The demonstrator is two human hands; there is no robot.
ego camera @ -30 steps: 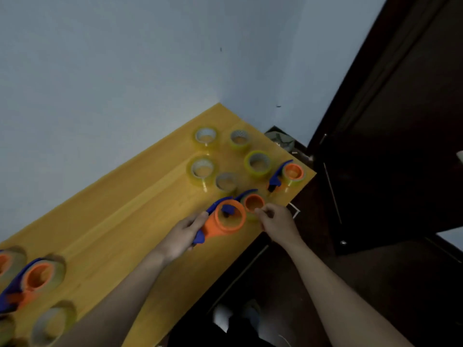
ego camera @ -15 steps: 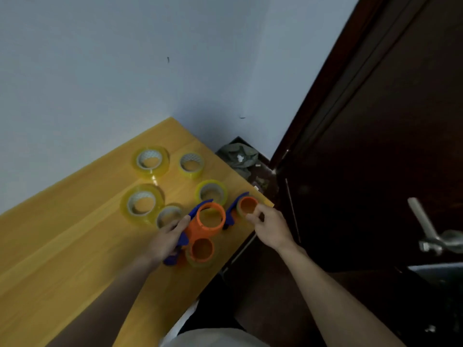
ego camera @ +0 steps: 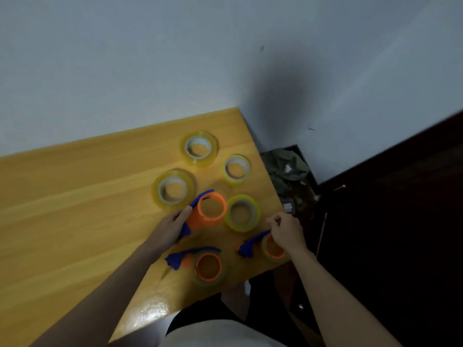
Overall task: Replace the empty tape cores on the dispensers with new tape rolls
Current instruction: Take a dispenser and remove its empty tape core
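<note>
My left hand (ego camera: pixel 172 227) grips the blue handle of an orange-and-blue tape dispenser (ego camera: pixel 210 209), whose bare orange hub faces up over the yellow wooden table (ego camera: pixel 75 221). A second dispenser (ego camera: pixel 208 267) lies near the front edge with a yellowish roll around its hub. A third dispenser (ego camera: pixel 271 249) sits at the table's right corner, partly under my right hand (ego camera: pixel 285 231). That hand's fingers are curled, with nothing visible in them. The nearest yellowish tape roll (ego camera: pixel 241 213) lies flat between my hands, and three more rolls (ego camera: pixel 173 190) (ego camera: pixel 199 149) (ego camera: pixel 236 169) lie behind it.
The table's right edge and front corner are close to my right hand. Beyond the edge, a dark bin (ego camera: pixel 288 171) with crumpled material stands on the floor. A dark door (ego camera: pixel 400 221) fills the right side, and a pale wall rises behind the table.
The view has swung, so the table now looks larger and lower. My left hand still holds the same dispenser. My right hand has lifted off the corner dispenser's hub toward the nearest roll.
</note>
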